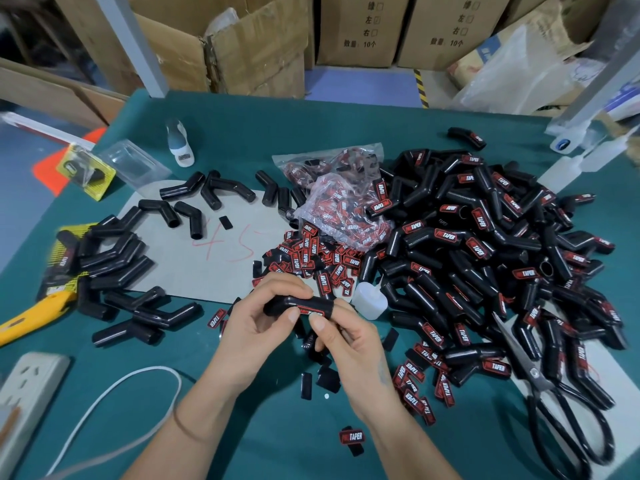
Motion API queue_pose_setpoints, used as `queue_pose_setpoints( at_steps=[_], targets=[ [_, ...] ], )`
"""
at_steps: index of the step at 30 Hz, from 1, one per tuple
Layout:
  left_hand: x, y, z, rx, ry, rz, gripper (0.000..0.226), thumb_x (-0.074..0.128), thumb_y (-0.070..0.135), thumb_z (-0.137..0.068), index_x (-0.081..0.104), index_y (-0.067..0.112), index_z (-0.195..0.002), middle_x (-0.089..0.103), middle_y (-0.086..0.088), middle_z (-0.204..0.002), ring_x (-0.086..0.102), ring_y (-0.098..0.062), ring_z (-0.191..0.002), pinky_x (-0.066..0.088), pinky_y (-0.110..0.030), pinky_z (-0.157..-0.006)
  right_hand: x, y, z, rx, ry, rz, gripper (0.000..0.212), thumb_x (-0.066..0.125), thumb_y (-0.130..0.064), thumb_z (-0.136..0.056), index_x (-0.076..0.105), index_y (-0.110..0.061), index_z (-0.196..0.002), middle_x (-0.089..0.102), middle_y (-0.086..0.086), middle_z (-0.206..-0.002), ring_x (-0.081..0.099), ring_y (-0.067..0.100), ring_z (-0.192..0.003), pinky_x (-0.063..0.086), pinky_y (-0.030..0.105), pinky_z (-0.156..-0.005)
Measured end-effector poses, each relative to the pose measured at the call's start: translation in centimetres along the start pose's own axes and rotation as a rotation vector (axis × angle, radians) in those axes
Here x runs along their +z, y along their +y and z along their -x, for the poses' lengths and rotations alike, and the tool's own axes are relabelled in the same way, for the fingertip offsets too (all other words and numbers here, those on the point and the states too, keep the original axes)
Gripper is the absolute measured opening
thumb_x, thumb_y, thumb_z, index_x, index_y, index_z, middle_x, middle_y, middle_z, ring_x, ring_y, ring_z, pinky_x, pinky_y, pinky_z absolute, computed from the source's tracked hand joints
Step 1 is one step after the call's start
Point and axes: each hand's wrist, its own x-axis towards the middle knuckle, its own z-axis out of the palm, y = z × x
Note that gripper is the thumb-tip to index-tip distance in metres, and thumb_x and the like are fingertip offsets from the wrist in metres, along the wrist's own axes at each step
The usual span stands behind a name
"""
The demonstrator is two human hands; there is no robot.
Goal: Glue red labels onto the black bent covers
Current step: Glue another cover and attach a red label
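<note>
Both hands hold one black bent cover (277, 304) above the green table (242, 140). My left hand (263, 317) grips its left part, fingers curled over the top. My right hand (341, 336) pinches its right end, thumb pressing on a red label (313, 310) on the cover's side. A small white glue bottle (370, 300) lies just right of the hands. Loose red labels (313, 258) are heaped behind the hands. Plain covers (114, 258) lie at the left. A big pile of labelled covers (485, 251) fills the right.
Clear bags of labels (341, 202) sit in the middle. Black scissors (561, 403) lie at the right front, a yellow knife (31, 317) and a power strip (27, 393) with white cable at the left. Cardboard boxes (242, 46) stand behind the table.
</note>
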Motion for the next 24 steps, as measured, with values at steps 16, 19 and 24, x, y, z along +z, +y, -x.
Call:
queue_pose_setpoints(
  at_steps=[16, 19, 24],
  targets=[
    [-0.55, 0.38, -0.09, -0.128, -0.009, 0.029, 0.021, 0.066, 0.022, -0.091, 0.077, 0.023, -0.109, 0.066, -0.001, -0.111, 0.060, -0.016, -0.081, 0.047, -0.021, -0.069, -0.12, 0.36, -0.21, -0.021, 0.035, 0.075, 0.017, 0.065, -0.036, -0.097, 0.079, -0.027, -0.102, 0.050, 0.004, -0.083, 0.049, 0.006, -0.076, 0.044, 0.023, -0.071],
    [-0.50, 0.37, 0.02, -0.134, 0.025, 0.032, 0.021, 0.069, 0.026, -0.091, 0.078, 0.023, -0.110, 0.067, -0.003, -0.101, 0.060, -0.020, -0.064, 0.045, -0.023, -0.053, -0.26, 0.49, -0.46, -0.024, 0.132, 0.105, 0.010, 0.072, -0.026, -0.093, 0.081, -0.030, -0.093, 0.045, -0.016, -0.077, 0.046, 0.003, -0.074, 0.040, 0.019, -0.070],
    [-0.15, 0.44, 0.15, -0.067, 0.037, -0.068, 0.021, 0.066, 0.026, -0.096, 0.076, 0.026, -0.113, 0.067, -0.003, -0.109, 0.068, -0.020, -0.074, 0.052, -0.027, -0.059, -0.39, 0.56, -0.29, -0.016, 0.150, 0.057, 0.007, 0.077, -0.027, -0.091, 0.084, -0.029, -0.090, 0.047, 0.001, -0.079, 0.049, 0.009, -0.076, 0.041, 0.026, -0.071]
  ],
)
